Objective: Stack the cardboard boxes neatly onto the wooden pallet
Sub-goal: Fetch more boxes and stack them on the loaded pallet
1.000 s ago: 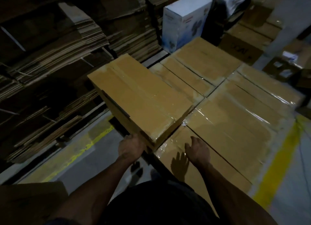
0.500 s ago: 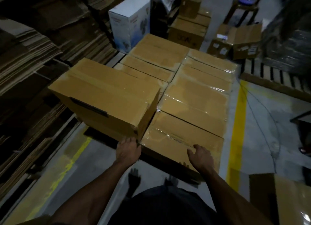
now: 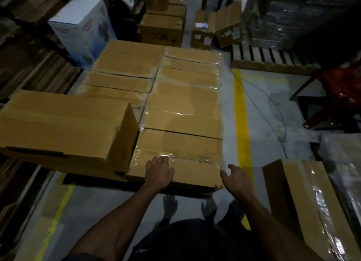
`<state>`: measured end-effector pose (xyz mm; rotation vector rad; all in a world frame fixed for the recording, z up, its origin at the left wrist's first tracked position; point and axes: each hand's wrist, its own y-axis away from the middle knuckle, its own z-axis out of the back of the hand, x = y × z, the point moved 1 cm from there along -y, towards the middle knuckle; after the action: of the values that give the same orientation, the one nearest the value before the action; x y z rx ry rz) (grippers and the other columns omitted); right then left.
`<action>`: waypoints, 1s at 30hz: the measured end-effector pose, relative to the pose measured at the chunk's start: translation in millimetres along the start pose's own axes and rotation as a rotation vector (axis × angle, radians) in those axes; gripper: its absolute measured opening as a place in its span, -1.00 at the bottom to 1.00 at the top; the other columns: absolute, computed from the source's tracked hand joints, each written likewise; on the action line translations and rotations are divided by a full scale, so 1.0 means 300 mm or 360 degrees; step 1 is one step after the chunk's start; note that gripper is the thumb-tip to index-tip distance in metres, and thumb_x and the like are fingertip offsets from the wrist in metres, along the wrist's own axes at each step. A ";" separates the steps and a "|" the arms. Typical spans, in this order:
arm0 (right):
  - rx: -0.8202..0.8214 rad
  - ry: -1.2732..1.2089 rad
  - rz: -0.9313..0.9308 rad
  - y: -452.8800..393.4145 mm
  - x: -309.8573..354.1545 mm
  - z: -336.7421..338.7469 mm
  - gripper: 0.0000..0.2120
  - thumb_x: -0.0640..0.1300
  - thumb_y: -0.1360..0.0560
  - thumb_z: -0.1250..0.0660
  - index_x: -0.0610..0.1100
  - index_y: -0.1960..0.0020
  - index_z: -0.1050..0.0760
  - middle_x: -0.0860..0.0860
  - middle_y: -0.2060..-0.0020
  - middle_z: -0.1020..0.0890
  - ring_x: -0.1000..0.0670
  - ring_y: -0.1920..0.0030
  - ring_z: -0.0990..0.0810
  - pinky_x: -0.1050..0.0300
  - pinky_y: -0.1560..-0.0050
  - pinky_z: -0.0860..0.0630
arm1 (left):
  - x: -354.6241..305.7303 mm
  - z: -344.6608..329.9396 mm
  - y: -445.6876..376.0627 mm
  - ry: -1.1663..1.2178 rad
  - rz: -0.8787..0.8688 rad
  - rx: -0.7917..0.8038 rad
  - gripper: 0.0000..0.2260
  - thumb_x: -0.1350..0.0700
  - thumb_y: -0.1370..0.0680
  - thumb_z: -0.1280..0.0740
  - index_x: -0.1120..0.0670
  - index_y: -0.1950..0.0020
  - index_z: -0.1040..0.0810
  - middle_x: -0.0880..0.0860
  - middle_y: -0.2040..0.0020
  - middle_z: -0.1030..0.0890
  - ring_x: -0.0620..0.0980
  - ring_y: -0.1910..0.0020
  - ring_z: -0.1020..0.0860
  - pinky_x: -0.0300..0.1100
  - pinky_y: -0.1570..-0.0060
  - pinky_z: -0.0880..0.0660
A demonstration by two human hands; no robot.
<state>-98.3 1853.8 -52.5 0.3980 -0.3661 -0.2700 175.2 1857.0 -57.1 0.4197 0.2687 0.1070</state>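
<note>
From the head view, a flat layer of cardboard boxes [image 3: 175, 96] fills the middle of the frame, each a long brown rectangle sealed with glossy clear tape that catches the light along the seams. They lie edge to edge in two columns, with narrow dark gaps between them. The pallet under them shows only as a dark strip below the near edge.

At the left of the frame a raised box [image 3: 64, 124] sits one level higher than the layer, its matte top facing up and its right end wall standing just beside the nearest box [image 3: 179, 149] of the layer.

The left hand [image 3: 159, 171] rests flat on the near edge of that nearest box, fingers [image 3: 156, 161] straight and slightly spread over the taped surface. The right hand [image 3: 237, 175] hovers at the box's lower right corner, fingers loosely opened and holding nothing; whether it touches the corner cannot be told.

Right of the layer runs bare grey floor [image 3: 273, 108] with a yellow painted line [image 3: 241, 114] parallel to the boxes' right edge, and a thin cable crossing it. In the lower right of the frame another tape-wrapped carton [image 3: 304, 202] lies on the floor. An uncovered slatted wooden pallet [image 3: 267, 58] lies in the upper right, and a white printed box [image 3: 82, 26] stands in the upper left beside stacks of flattened cardboard [image 3: 29, 69].
</note>
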 end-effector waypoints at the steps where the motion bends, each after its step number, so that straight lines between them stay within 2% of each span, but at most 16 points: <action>1: -0.0002 -0.0016 -0.0007 -0.032 -0.043 0.022 -0.43 0.18 -0.61 -0.21 -0.15 -0.48 -0.37 -0.11 -0.42 -0.47 -0.15 -0.41 -0.41 -0.05 -0.36 -0.39 | -0.066 -0.007 -0.017 -0.0007 -0.0017 0.0004 -0.54 -0.10 -0.62 -0.15 0.08 -0.47 -0.33 0.07 -0.44 -0.42 0.09 -0.45 -0.29 0.04 -0.42 -0.19; 5: -0.0021 -0.0069 0.0030 -0.189 -0.191 0.107 -0.44 0.15 -0.61 -0.22 -0.16 -0.48 -0.37 -0.12 -0.42 -0.46 -0.14 -0.43 -0.39 -0.02 -0.38 -0.34 | -0.300 -0.048 -0.092 -0.0038 -0.0033 -0.0009 -0.55 -0.07 -0.63 -0.14 0.10 -0.47 -0.32 0.07 -0.46 -0.39 0.09 -0.47 -0.26 -0.01 -0.43 -0.15; 11: 0.0091 -0.0044 0.0163 -0.511 -0.503 0.379 -0.45 0.14 -0.62 -0.21 -0.15 -0.49 -0.36 -0.12 -0.43 -0.45 -0.16 -0.43 -0.38 0.00 -0.36 -0.33 | -0.803 -0.094 -0.273 -0.0003 0.0069 0.0066 -0.50 -0.10 -0.65 -0.12 0.11 -0.52 -0.25 0.08 -0.51 -0.33 0.11 -0.52 -0.20 0.01 -0.44 -0.13; 17: 0.0095 -0.0102 0.0124 -0.728 -0.737 0.674 -0.46 0.16 -0.60 -0.23 -0.15 -0.46 -0.38 -0.13 -0.40 -0.47 -0.20 -0.39 -0.42 -0.07 -0.33 -0.39 | -1.207 -0.021 -0.426 -0.0023 0.0070 0.0012 -0.55 -0.09 -0.64 -0.14 0.10 -0.48 -0.33 0.10 -0.45 -0.41 0.10 -0.46 -0.29 0.00 -0.40 -0.17; 21: 0.0046 -0.0160 0.0133 -0.836 -0.809 0.788 -0.44 0.16 -0.61 -0.23 -0.13 -0.49 -0.36 -0.11 -0.42 -0.45 -0.19 -0.42 -0.39 -0.05 -0.34 -0.37 | -1.361 -0.007 -0.539 -0.0026 0.0030 0.0066 -0.54 -0.11 -0.63 -0.11 0.09 -0.45 -0.35 0.08 -0.43 -0.44 0.11 -0.45 -0.30 0.01 -0.41 -0.20; 24: 0.0041 -0.0159 0.0162 -0.929 -0.827 0.847 -0.43 0.17 -0.61 -0.22 -0.11 -0.52 -0.32 -0.09 -0.45 -0.42 -0.16 -0.44 -0.36 -0.04 -0.37 -0.35 | -1.443 0.009 -0.630 -0.0015 0.0020 0.0096 -0.44 -0.18 -0.52 0.02 0.08 -0.39 -0.41 0.08 -0.33 -0.52 0.12 -0.33 -0.41 0.00 -0.30 -0.30; 26: 0.0055 -0.0167 0.0169 -0.997 -0.818 0.881 -0.42 0.17 -0.62 -0.21 -0.11 -0.53 -0.30 -0.08 -0.47 -0.39 -0.15 -0.46 -0.34 -0.04 -0.39 -0.33 | -1.484 0.026 -0.707 -0.0014 0.0030 0.0079 -0.47 -0.18 -0.52 0.01 0.07 -0.33 -0.45 0.08 -0.28 -0.55 0.11 -0.27 -0.45 -0.02 -0.23 -0.33; 30: 0.0060 -0.0168 0.0220 -1.183 -0.782 0.931 -0.41 0.17 -0.61 -0.21 -0.11 -0.54 -0.28 -0.07 -0.49 -0.38 -0.12 -0.48 -0.32 -0.02 -0.42 -0.31 | -1.541 0.080 -0.911 0.0062 0.0083 0.0042 -0.39 -0.18 -0.45 0.05 0.11 -0.32 -0.46 0.11 -0.27 -0.55 0.13 -0.28 -0.45 -0.04 -0.23 -0.33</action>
<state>-485.1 1523.7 -31.0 0.3941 -0.5009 -0.1494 -248.4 1526.6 -40.8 0.4516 0.2977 0.1631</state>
